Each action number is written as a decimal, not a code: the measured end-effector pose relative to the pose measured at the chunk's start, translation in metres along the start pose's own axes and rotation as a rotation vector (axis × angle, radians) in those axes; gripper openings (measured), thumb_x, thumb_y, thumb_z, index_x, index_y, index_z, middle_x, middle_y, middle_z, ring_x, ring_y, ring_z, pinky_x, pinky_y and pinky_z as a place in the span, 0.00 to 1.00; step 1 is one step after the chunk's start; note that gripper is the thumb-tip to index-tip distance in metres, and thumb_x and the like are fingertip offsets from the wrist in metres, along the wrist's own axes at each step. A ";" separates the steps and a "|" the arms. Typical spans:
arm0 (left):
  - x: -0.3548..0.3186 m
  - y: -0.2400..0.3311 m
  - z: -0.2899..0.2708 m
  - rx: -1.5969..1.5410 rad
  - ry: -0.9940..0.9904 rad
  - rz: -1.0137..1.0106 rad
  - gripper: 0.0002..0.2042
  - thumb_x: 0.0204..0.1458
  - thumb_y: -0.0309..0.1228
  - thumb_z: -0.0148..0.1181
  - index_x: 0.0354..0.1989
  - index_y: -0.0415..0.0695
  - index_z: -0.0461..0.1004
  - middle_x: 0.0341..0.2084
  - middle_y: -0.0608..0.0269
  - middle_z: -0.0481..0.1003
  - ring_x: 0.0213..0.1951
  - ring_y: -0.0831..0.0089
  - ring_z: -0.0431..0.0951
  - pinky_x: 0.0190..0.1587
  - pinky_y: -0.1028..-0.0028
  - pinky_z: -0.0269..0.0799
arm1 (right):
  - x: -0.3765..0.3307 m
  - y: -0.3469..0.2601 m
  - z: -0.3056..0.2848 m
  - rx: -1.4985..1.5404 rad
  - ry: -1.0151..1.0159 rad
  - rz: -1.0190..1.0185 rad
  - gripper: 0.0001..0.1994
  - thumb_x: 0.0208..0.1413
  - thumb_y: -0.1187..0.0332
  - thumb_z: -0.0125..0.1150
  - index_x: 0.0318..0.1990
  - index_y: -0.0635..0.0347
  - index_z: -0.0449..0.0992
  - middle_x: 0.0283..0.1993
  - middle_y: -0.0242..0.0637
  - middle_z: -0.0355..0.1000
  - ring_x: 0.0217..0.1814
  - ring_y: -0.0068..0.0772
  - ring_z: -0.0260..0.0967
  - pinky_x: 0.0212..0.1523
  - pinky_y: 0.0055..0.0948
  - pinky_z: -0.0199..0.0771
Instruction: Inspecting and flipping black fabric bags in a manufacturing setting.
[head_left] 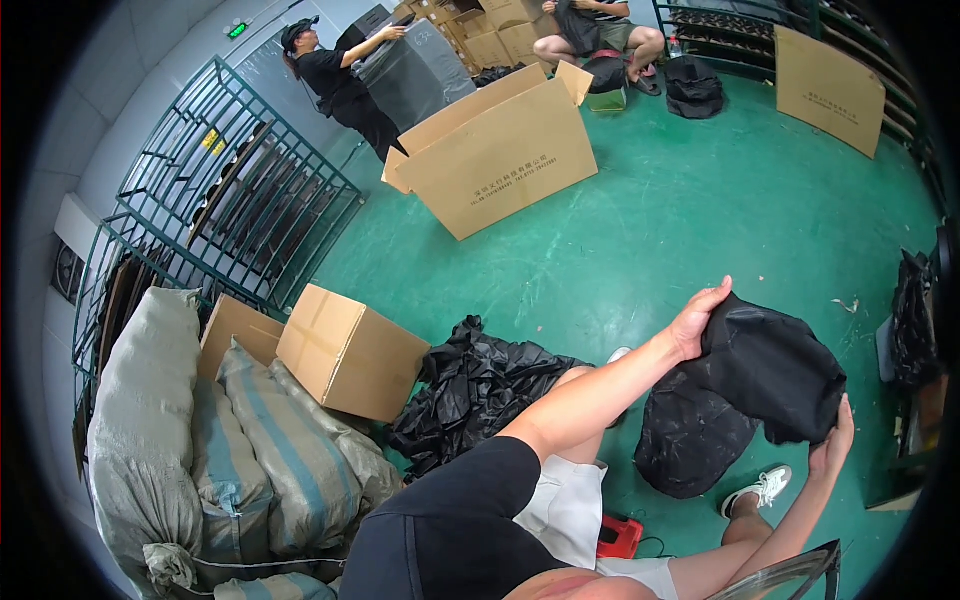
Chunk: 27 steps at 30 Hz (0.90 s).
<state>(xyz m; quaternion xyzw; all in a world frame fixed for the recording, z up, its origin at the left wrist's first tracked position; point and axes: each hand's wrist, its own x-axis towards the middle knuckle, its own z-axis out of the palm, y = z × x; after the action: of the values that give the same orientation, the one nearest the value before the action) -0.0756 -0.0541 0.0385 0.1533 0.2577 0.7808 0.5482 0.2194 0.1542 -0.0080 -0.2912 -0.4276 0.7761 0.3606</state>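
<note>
Stretched between my two hands is a piece of black fabric (770, 360), looking like a cover or bag. My left hand (700, 318) grips its upper left edge, thumb pointing up. At its lower right edge, my right hand (832, 440) has its fingers closed on the cloth, partly hidden behind it. Below the held fabric, a rounded black bundle (690, 435) rests on the green floor between my feet. To the left of my legs lies a crumpled heap of black fabric (475, 385).
A cardboard box (350, 350) and several stuffed woven sacks (285, 455) stand at left. Farther off are a large open carton (510, 160), a green metal rack (240, 190) and two people. A red object (620, 537) sits beneath me; shelving lines the right side.
</note>
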 end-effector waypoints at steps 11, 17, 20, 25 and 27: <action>-0.002 -0.016 0.021 -0.245 -0.092 -0.081 0.29 0.62 0.53 0.48 0.52 0.34 0.73 0.50 0.52 0.77 0.51 0.62 0.78 0.58 0.61 0.71 | -0.028 0.012 0.040 0.308 -0.374 0.292 0.26 0.60 0.72 0.55 0.65 0.68 0.59 0.65 0.44 0.64 0.66 0.38 0.64 0.68 0.36 0.61; -0.009 -0.022 0.022 -0.270 -0.144 -0.149 0.29 0.60 0.51 0.53 0.55 0.34 0.71 0.51 0.52 0.76 0.52 0.63 0.77 0.58 0.63 0.71 | -0.029 0.003 0.066 0.266 -0.315 0.262 0.18 0.60 0.73 0.54 0.58 0.64 0.66 0.55 0.42 0.72 0.58 0.37 0.71 0.62 0.38 0.69; -0.013 -0.029 0.023 -0.016 -0.115 -0.021 0.24 0.59 0.43 0.56 0.54 0.34 0.72 0.48 0.50 0.77 0.48 0.62 0.79 0.57 0.63 0.72 | -0.030 0.002 0.065 0.314 -0.222 0.145 0.21 0.60 0.75 0.53 0.61 0.63 0.63 0.58 0.42 0.70 0.58 0.38 0.70 0.60 0.38 0.71; -0.017 -0.029 0.019 -0.323 -0.168 -0.357 0.23 0.43 0.25 0.52 0.51 0.31 0.72 0.46 0.44 0.78 0.46 0.53 0.80 0.57 0.56 0.72 | -0.018 0.011 0.042 0.276 -0.187 0.085 0.26 0.62 0.74 0.50 0.67 0.61 0.56 0.61 0.44 0.67 0.59 0.41 0.69 0.61 0.41 0.71; -0.019 -0.021 0.013 -0.408 -0.170 -0.366 0.27 0.35 0.28 0.49 0.48 0.29 0.74 0.43 0.41 0.78 0.43 0.49 0.80 0.56 0.53 0.71 | -0.013 0.009 0.029 0.292 -0.174 0.082 0.27 0.62 0.74 0.49 0.68 0.60 0.54 0.62 0.45 0.66 0.60 0.42 0.69 0.61 0.41 0.70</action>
<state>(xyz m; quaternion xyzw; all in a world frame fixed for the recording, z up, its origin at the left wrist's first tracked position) -0.0458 -0.0637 0.0383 0.0556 0.0720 0.6889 0.7191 0.2017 0.1275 -0.0002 -0.1844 -0.3277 0.8664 0.3287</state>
